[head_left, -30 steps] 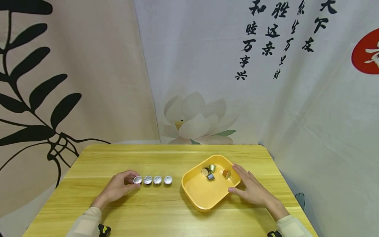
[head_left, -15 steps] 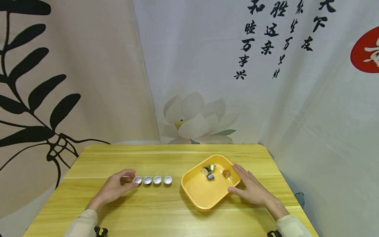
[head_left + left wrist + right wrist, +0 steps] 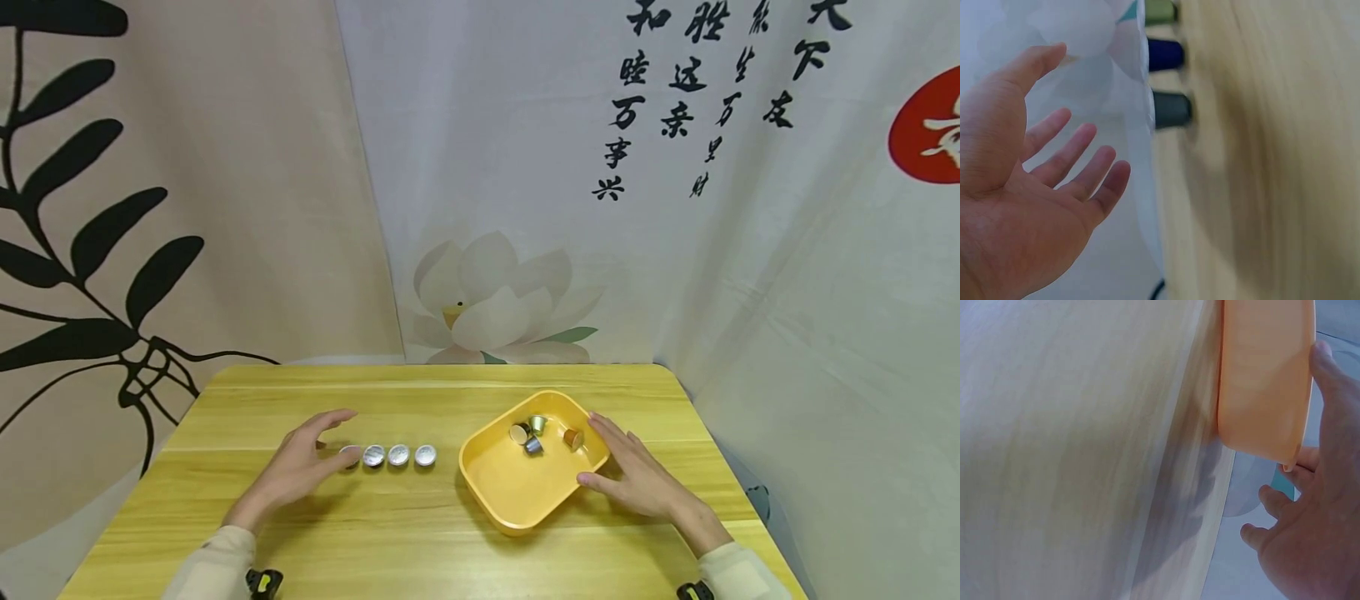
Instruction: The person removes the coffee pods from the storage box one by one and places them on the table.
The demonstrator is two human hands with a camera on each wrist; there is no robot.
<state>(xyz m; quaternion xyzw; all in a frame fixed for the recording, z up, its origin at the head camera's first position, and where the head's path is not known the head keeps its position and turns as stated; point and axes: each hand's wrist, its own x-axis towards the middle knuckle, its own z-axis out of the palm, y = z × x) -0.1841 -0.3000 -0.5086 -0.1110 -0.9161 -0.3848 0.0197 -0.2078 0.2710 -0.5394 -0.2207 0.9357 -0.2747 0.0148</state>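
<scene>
Several coffee capsules stand in a row left of centre, silver foil ends up; I mark one capsule (image 3: 398,456). My left hand (image 3: 296,458) is at the left end of the row, fingers spread, its thumb overlapping the leftmost capsule (image 3: 348,451). In the left wrist view, a dark green capsule (image 3: 1172,109) and a navy capsule (image 3: 1165,55) stand beyond this empty hand. My right hand (image 3: 641,479) touches the right corner of a yellow tray (image 3: 517,492), thumb and forefinger spread along its rim. An orange capsule (image 3: 573,440) and several others lie inside.
The wooden table (image 3: 360,550) has its far edge close to a printed curtain (image 3: 525,167). Inside the tray, a blue capsule (image 3: 533,447) and a green capsule (image 3: 537,425) lie together toward the back.
My left fingers, earlier at the leftmost capsule, have opened wider and lifted, the thumb shifting right over it. The capsules, tray and right hand stay as they were.
</scene>
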